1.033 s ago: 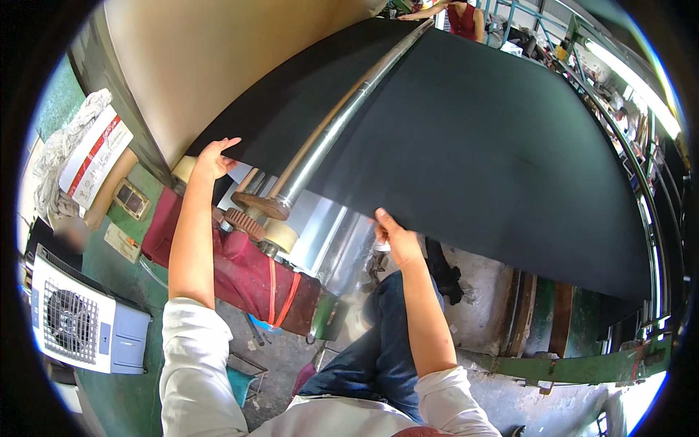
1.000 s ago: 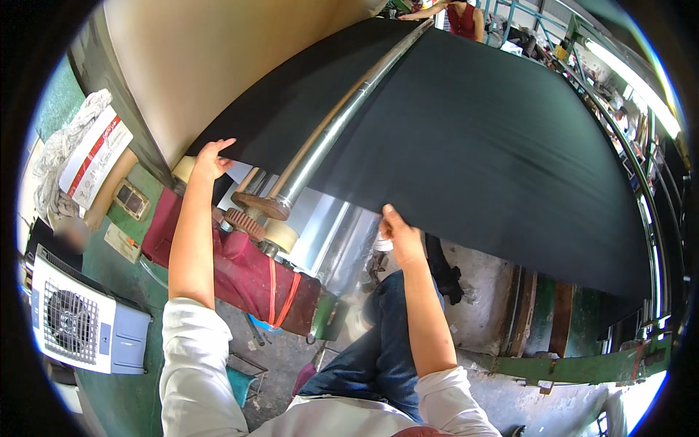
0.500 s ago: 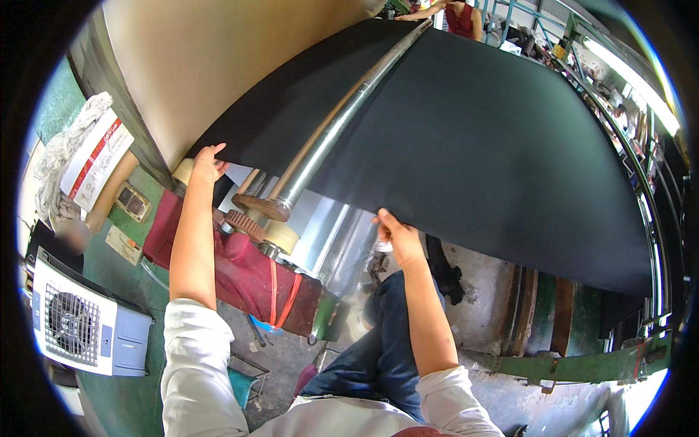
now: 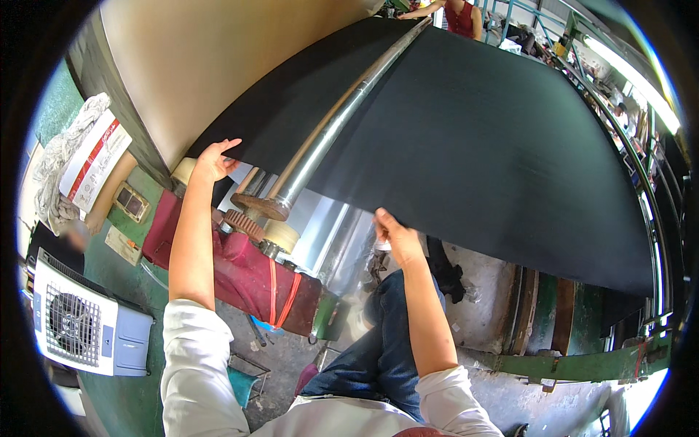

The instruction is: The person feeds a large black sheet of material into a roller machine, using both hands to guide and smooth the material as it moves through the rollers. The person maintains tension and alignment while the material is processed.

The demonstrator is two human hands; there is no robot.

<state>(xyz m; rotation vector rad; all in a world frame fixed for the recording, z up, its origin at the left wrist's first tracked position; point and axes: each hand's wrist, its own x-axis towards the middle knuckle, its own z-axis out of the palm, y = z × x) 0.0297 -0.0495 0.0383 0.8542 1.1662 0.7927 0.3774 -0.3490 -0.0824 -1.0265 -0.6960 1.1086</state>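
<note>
A wide black sheet stretches across the machine, passing beneath a long metal roller. My left hand is at the sheet's near edge, left of the roller, with a finger stretched over the top and other fingers below the edge. Right of the roller, my right hand pinches the same edge, thumb on top; its other fingers are partly hidden. Below the roller's near end sit a toothed gear and a pale round collar.
Dark red cloth, tied with orange bands, covers the machine's near side. A fan unit stands at the left. At the right runs a green beam. Another person in a dark red top is at the sheet's far end.
My left hand has slid slightly right and its finger now reaches farther over the sheet. My right hand stays at nearly the same spot on the edge.
</note>
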